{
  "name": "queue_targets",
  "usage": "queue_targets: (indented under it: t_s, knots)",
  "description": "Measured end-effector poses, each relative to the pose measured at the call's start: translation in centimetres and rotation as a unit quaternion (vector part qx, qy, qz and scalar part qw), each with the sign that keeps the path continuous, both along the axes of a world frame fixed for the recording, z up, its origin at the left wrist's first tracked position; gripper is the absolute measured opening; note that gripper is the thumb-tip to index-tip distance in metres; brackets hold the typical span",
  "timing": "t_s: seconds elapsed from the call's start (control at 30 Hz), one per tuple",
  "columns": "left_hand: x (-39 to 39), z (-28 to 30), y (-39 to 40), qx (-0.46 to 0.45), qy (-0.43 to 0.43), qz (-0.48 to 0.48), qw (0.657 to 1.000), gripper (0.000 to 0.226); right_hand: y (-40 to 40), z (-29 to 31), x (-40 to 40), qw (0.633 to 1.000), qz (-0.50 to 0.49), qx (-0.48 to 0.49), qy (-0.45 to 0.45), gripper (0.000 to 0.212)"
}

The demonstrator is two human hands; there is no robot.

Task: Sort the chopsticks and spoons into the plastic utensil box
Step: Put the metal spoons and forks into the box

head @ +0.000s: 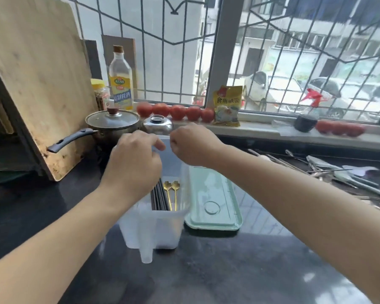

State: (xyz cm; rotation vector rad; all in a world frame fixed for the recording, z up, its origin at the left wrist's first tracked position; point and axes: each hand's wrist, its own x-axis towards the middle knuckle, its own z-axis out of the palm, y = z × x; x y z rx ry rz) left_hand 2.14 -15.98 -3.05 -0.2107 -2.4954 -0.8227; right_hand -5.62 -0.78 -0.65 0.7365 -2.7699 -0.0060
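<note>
A translucent plastic utensil box (162,224) stands on the dark counter in front of me. Inside lie a bundle of dark chopsticks (159,198) and two gold spoons (171,189), lengthwise. My left hand (136,161) hovers over the far half of the box with its fingers curled downward; what they hold is hidden. My right hand (193,143) is at the box's far rim, fingers curled and seemingly pinching it. The box's green lid (213,200) lies flat just right of the box. More metal spoons and chopsticks (338,172) lie loose at the far right.
A lidded pot (112,123) with a long handle and a steel bowl (157,125) stand behind the box. A wooden cutting board (37,84) leans at the left. Bottles, tomatoes (176,110), a yellow packet and a spray bottle line the windowsill.
</note>
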Motion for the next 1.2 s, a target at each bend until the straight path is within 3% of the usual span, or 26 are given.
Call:
queue_targets:
  t_s: [0.13, 0.23, 0.37, 0.53, 0.63, 0.7, 0.83, 0.9, 0.97, 1.07, 1.13, 1.2]
  knots:
    - [2.5, 2.3, 8.8, 0.111, 0.047, -0.098, 0.988, 0.030, 7.6, 0.3, 3.7, 0.972, -0.058, -0.229, 0.017, 0.035]
    - [4.5, 1.5, 17.1, 0.150, 0.037, -0.191, 0.969, 0.031, 15.8, -0.7, 6.8, 0.945, -0.131, -0.301, 0.002, 0.026]
    - [5.0, -3.1, 27.6, 0.117, -0.021, -0.258, 0.959, 0.032, 26.6, -4.7, 11.8, 0.904, -0.239, -0.355, -0.012, 0.026]
    - [4.1, -11.0, 36.0, 0.013, -0.139, -0.231, 0.963, 0.018, 36.6, -11.4, 17.0, 0.848, -0.347, -0.399, -0.034, 0.039]
    - [3.4, -13.9, 37.8, -0.072, -0.143, -0.201, 0.966, 0.011, 42.2, -14.0, 18.6, 0.800, -0.420, -0.428, -0.018, 0.023]
    - [2.5, -14.6, 38.5, -0.082, -0.131, -0.170, 0.973, 0.011, 46.0, -15.5, 19.4, 0.760, -0.475, -0.443, 0.017, 0.018]
    - [0.7, -15.0, 39.3, -0.100, -0.112, -0.138, 0.979, 0.009, 51.6, -17.8, 19.3, 0.712, -0.541, -0.436, 0.096, 0.021]
    - [0.3, -15.3, 39.7, -0.131, -0.093, -0.139, 0.977, 0.007, 53.2, -17.8, 18.1, 0.717, -0.540, -0.427, 0.109, 0.022]
    - [0.4, -15.6, 39.8, -0.150, -0.073, -0.135, 0.977, 0.009, 54.6, -17.2, 16.6, 0.746, -0.540, -0.374, 0.113, 0.024]
    - [0.3, -15.6, 39.7, -0.135, -0.044, -0.136, 0.980, 0.012, 56.8, -15.6, 13.9, 0.780, -0.583, -0.219, 0.066, 0.026]
    - [0.3, -15.5, 39.6, -0.135, -0.040, -0.140, 0.980, 0.013, 57.8, -14.5, 12.3, 0.772, -0.618, -0.149, -0.005, 0.025]
    - [0.2, -15.4, 39.6, -0.128, -0.050, -0.144, 0.980, 0.013, 58.1, -14.3, 11.2, 0.757, -0.637, -0.138, -0.048, 0.024]
